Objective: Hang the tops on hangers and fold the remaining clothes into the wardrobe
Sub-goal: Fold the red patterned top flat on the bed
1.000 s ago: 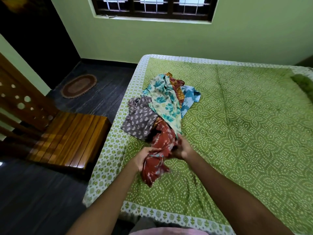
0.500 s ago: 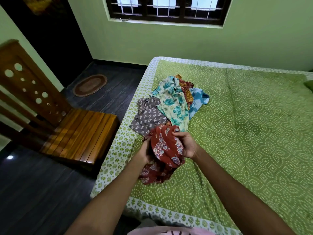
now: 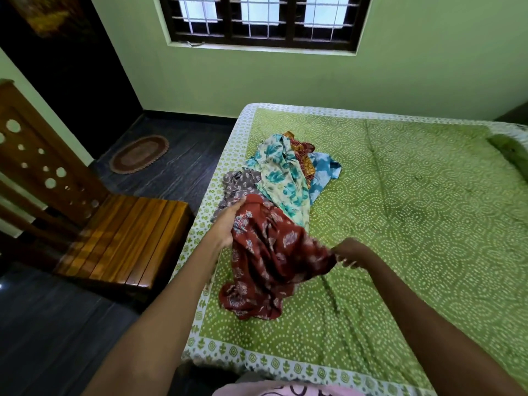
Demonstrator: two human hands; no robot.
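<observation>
The red printed garment lies on the green bedspread, stretched between both hands. The left hand grips one edge, fingers curled over the fabric. The right hand pinches the opposite edge between thumb and fingertips. Beyond the left fingers rests the clothes pile. To spread it well, keep both grips firm, draw the edges apart evenly, and identify neckline or waistband before choosing hanger or fold.
</observation>
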